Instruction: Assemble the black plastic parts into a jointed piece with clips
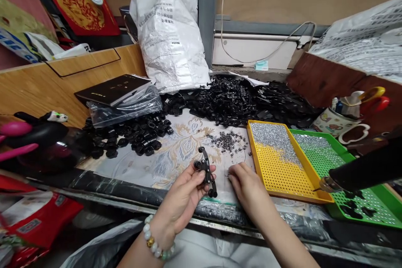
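My left hand (185, 194) holds a curved black plastic part (206, 171) upright between thumb and fingers, just above the patterned cloth (176, 146). My right hand (245, 184) rests on the cloth beside it, its fingertips pinched at something tiny that I cannot make out, near a scatter of small dark metal pieces (229, 140). A beaded bracelet (155, 243) circles my left wrist.
A big heap of black parts (238, 98) lies at the back, a smaller heap (125, 134) to the left. A yellow perforated tray (279, 163) and a green tray (345, 176) hold small screws. An electric screwdriver (361, 173) lies over the green tray. A white sack (169, 33) stands behind.
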### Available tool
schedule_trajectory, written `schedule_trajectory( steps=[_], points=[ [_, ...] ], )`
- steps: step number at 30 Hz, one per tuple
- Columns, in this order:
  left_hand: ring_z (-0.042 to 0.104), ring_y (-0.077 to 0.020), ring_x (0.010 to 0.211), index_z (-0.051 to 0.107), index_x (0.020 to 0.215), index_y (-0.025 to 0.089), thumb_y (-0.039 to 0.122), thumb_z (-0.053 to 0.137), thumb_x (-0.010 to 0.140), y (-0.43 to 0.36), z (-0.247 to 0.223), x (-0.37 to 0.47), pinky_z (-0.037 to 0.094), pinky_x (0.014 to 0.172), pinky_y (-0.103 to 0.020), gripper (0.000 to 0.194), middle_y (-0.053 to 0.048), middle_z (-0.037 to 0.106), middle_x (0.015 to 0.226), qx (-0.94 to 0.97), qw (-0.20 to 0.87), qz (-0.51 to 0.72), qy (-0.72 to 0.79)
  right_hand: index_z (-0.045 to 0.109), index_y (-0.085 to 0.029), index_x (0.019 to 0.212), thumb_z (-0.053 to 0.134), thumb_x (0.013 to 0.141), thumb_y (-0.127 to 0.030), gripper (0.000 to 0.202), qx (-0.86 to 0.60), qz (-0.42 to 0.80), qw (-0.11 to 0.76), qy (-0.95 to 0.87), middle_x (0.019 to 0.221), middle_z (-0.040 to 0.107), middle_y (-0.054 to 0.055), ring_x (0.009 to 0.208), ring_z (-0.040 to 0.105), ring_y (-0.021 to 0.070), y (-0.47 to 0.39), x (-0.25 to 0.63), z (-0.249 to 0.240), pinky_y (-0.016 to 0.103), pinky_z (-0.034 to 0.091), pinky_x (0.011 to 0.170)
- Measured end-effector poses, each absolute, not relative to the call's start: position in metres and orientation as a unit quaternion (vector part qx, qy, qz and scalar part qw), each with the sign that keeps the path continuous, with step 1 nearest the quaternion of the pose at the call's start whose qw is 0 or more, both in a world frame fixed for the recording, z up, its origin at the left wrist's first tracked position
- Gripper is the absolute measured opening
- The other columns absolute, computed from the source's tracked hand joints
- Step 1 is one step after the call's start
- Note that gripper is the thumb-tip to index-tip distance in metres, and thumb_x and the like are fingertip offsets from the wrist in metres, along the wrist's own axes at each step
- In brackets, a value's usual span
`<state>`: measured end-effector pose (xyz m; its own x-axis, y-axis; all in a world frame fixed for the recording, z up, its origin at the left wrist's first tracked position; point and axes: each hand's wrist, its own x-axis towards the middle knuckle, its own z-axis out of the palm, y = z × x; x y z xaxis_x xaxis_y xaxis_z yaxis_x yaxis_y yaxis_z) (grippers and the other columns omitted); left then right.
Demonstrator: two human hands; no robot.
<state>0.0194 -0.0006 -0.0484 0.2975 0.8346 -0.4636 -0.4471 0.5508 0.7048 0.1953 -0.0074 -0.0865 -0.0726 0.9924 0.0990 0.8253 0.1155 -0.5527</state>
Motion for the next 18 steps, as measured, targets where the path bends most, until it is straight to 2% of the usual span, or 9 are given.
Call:
schedule_trajectory(
  steps=[2, 5, 10, 13, 18],
  points=[
    [0.053, -0.0118, 0.091, 0.05, 0.107, 0.014, 0.023, 0.055, 0.081, -0.003, -0.049, 0.018, 0.043, 0.073, -0.02, 0.028, -0.01, 0.055, 0.11, 0.241, 0.767, 0.411, 0.429, 0.056, -0.013, 0.081, 0.042, 0.084, -0.015, 0.015, -0.652, 0.189, 0.184, -0.71, 0.083, 0.048, 0.006, 0.073, 0.049, 0.0127, -0.005, 0.19, -0.092, 0.022, 0.037, 0.067],
    [0.054, -0.0163, 0.097, 0.051, 0.101, 0.013, 0.027, 0.056, 0.08, -0.007, -0.052, 0.015, 0.043, 0.078, -0.023, 0.026, -0.01, 0.057, 0.105, 0.245, 0.766, 0.405, 0.436, 0.055, -0.012, 0.078, 0.041, 0.084, -0.016, 0.016, -0.644, 0.189, 0.189, -0.717, 0.084, 0.047, 0.006, 0.073, 0.048, 0.0131, -0.003, 0.189, -0.098, 0.023, 0.036, 0.067],
    [0.056, -0.0182, 0.097, 0.049, 0.097, 0.013, 0.027, 0.056, 0.08, -0.015, -0.057, 0.017, 0.043, 0.074, -0.022, 0.022, -0.01, 0.057, 0.1, 0.239, 0.775, 0.389, 0.437, 0.051, -0.012, 0.079, 0.043, 0.084, -0.02, 0.013, -0.61, 0.279, 0.327, -0.666, 0.074, 0.051, 0.002, 0.067, 0.048, 0.0099, -0.011, 0.191, -0.095, 0.02, 0.036, 0.063],
    [0.057, -0.0168, 0.091, 0.05, 0.1, 0.013, 0.026, 0.057, 0.079, -0.017, -0.057, 0.022, 0.042, 0.07, -0.021, 0.025, -0.01, 0.057, 0.098, 0.245, 0.778, 0.371, 0.444, 0.052, -0.014, 0.086, 0.044, 0.085, -0.027, 0.015, -0.575, 0.358, 0.406, -0.613, 0.078, 0.052, 0.001, 0.069, 0.05, 0.0084, -0.02, 0.184, -0.086, 0.018, 0.038, 0.063],
    [0.056, -0.0138, 0.087, 0.053, 0.107, 0.016, 0.027, 0.06, 0.076, -0.02, -0.056, 0.029, 0.041, 0.066, -0.018, 0.033, -0.008, 0.056, 0.099, 0.281, 0.761, 0.34, 0.476, 0.052, -0.015, 0.091, 0.046, 0.084, -0.026, 0.013, -0.545, 0.416, 0.454, -0.569, 0.084, 0.052, 0.002, 0.075, 0.051, 0.0082, -0.025, 0.173, -0.075, 0.017, 0.042, 0.066]
  ],
)
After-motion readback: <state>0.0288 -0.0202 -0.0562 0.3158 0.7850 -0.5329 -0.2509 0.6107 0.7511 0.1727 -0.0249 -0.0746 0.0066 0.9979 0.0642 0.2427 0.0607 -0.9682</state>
